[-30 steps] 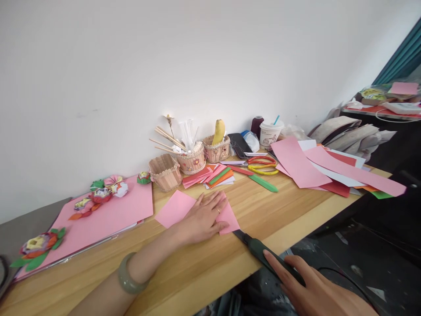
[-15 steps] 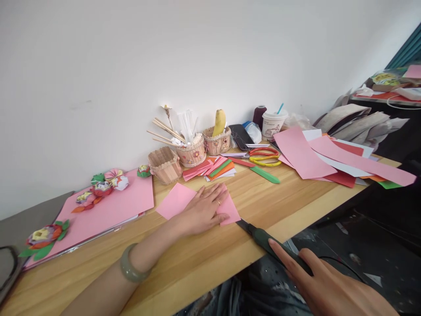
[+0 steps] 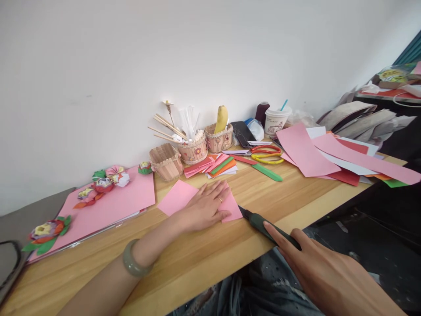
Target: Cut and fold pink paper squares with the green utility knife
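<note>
- The table (image 3: 204, 259) is under both your hands. It is wood and runs out past them on each side.
- The big pink sheet (image 3: 108, 206) lies well off to the left of your left hand. Paper flowers (image 3: 105, 182) sit on its far end.
- The long pink strips (image 3: 305, 151) lie far past your right hand, on a pile of red, white and green paper.
- The pink paper (image 3: 177, 197) is right under your left hand. It sits flat on the table, and one corner pokes out toward your right hand.
- Your right hand (image 3: 315, 272) is curled around the knife, with one finger laid straight along the top.
- Your left hand (image 3: 205, 208) is flat and open, fingers spread. It presses down on the pink paper and grips nothing.
- The knife (image 3: 263, 224) has a dark green handle. Its black tip touches the edge of the pink paper, just beside your left hand.
- The baskets (image 3: 192, 151) stand by the wall, past your left hand. One has sticks in it, and one has a banana (image 3: 221, 118).
- The cup (image 3: 276, 119) stands by the wall too, far beyond the knife.
- The scissors (image 3: 266, 154) lie between the baskets and the strips.
</note>
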The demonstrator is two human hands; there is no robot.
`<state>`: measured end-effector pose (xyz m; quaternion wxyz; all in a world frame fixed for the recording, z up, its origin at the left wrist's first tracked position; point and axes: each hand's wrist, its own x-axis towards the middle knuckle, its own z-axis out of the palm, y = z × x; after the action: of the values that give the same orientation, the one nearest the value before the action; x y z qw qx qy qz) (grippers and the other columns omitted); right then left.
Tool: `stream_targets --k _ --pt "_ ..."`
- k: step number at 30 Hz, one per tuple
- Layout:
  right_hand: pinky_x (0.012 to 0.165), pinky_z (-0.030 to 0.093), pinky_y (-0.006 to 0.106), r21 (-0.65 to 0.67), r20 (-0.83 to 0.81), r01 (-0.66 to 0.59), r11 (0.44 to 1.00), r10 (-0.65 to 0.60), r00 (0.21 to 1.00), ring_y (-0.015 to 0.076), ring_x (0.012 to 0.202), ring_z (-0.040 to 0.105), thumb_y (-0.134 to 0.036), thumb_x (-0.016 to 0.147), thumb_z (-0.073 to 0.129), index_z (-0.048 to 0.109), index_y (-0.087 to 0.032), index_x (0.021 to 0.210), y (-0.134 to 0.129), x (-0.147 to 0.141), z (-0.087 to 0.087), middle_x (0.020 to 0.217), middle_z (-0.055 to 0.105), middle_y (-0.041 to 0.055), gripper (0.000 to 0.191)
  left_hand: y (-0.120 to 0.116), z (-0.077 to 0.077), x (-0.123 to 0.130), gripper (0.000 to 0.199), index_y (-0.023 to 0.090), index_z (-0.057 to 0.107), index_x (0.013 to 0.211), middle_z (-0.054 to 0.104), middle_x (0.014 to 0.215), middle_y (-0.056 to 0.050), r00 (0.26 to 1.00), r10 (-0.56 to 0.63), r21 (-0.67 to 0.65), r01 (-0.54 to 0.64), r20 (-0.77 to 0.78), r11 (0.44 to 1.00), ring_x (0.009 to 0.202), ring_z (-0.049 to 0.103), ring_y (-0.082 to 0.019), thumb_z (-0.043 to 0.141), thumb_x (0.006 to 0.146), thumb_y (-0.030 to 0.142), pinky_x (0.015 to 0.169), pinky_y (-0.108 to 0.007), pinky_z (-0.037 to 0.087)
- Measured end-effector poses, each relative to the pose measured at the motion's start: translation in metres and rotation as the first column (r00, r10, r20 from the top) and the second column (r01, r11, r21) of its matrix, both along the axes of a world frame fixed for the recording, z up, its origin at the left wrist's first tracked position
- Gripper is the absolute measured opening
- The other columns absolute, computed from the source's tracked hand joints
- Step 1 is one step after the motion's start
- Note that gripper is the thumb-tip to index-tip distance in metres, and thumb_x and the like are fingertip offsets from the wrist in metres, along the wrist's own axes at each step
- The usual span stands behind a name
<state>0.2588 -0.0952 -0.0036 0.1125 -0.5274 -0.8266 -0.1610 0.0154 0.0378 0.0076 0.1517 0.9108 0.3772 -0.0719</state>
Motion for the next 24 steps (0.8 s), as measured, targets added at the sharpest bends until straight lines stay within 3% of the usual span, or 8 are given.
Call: stream_targets --k 3,6,8,14,24 --pt "0.035 0.036 0.022 0.021 0.077 -0.104 0.994 0.102 0.992 0.0119 0.046 0.058 0.001 0.068 0.039 0.037 -0.012 0.136 0.009 -0.001 0.003 0.075 0.053 0.0000 0.069 0.001 -0.002 0.000 0.067 0.014 0.008 0.150 -0.002 0.157 -0.007 1.000 -0.003 0.001 0.003 0.006 1.000 0.145 -0.006 -0.020 0.030 0.098 0.051 0.116 -0.046 0.002" --pt "0.034 0.036 0.023 0.055 0.094 -0.094 0.994 0.089 0.992 0.0123 0.043 0.056 -0.001 0.071 0.040 0.037 -0.012 0.135 0.020 -0.001 0.001 0.075 0.052 -0.0002 0.065 0.002 -0.003 -0.001 0.071 0.011 0.006 0.150 -0.003 0.157 -0.009 1.000 0.006 0.002 -0.006 0.010 1.000 0.145 -0.006 -0.021 0.030 0.098 0.052 0.116 -0.045 0.003" --pt "0.035 0.037 0.024 0.037 0.103 -0.074 0.997 0.069 0.992 0.0131 0.044 0.057 -0.003 0.073 0.042 0.036 -0.013 0.136 0.026 -0.001 -0.002 0.077 0.053 0.0003 0.064 0.002 -0.003 0.000 0.074 0.007 0.003 0.150 -0.003 0.157 -0.012 1.000 0.015 0.003 -0.015 0.013 1.000 0.145 -0.005 -0.022 0.030 0.097 0.053 0.117 -0.043 0.004" --pt "0.038 0.035 0.027 -0.182 0.224 0.069 0.981 -0.027 0.974 0.0180 0.052 0.063 -0.011 0.084 0.049 0.038 -0.018 0.141 0.046 -0.008 0.002 0.085 0.057 0.0027 0.059 0.001 -0.002 0.001 0.076 0.004 0.004 0.149 -0.002 0.156 -0.015 0.999 0.022 0.009 -0.022 0.026 1.000 0.145 -0.002 -0.023 0.034 0.097 0.050 0.117 -0.040 0.006" --pt "0.046 0.039 0.028 -0.259 0.248 0.113 0.959 -0.047 0.968 0.0209 0.064 0.067 -0.017 0.091 0.045 0.040 -0.018 0.142 0.073 -0.021 0.013 0.092 0.061 0.0084 0.052 0.000 -0.001 0.002 0.076 0.004 0.005 0.149 -0.003 0.156 -0.014 0.999 0.035 -0.003 -0.035 0.036 0.999 0.145 -0.003 -0.022 0.037 0.097 0.049 0.118 -0.038 0.005"
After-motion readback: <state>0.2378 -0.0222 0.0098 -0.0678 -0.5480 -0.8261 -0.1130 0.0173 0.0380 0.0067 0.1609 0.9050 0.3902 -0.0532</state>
